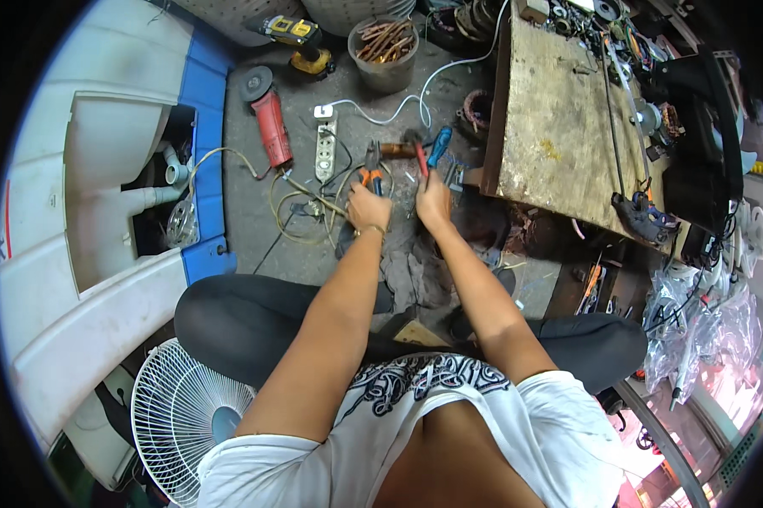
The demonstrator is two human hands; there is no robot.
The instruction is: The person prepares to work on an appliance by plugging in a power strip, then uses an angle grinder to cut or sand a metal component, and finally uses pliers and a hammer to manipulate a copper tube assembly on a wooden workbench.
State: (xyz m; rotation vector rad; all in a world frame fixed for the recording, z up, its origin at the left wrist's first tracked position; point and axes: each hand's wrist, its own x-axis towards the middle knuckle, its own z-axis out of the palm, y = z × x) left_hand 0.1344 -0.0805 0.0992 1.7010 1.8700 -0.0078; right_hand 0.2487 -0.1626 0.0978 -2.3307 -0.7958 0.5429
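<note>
My left hand [369, 209] is closed round the orange-and-dark handles of a pair of pliers [371, 173]. The pliers' jaws point away from me, at the left end of a short copper-brown cylindrical piece [397, 151]; whether they grip it I cannot tell. In my right hand [433, 201] is the red handle of a hammer [422, 161]. Its dark head is blurred, just beyond the right end of the copper-brown piece. A blue-handled tool [439, 146] lies just right of the hammer, its tip hidden.
A white power strip [325, 151], a red angle grinder [271, 127] and a yellow drill [307, 51] lie on the floor ahead. Behind them stands a bucket [381, 74] of copper pieces. A wooden bench [551, 127] flanks the right; a white fan [187, 415] stands lower left.
</note>
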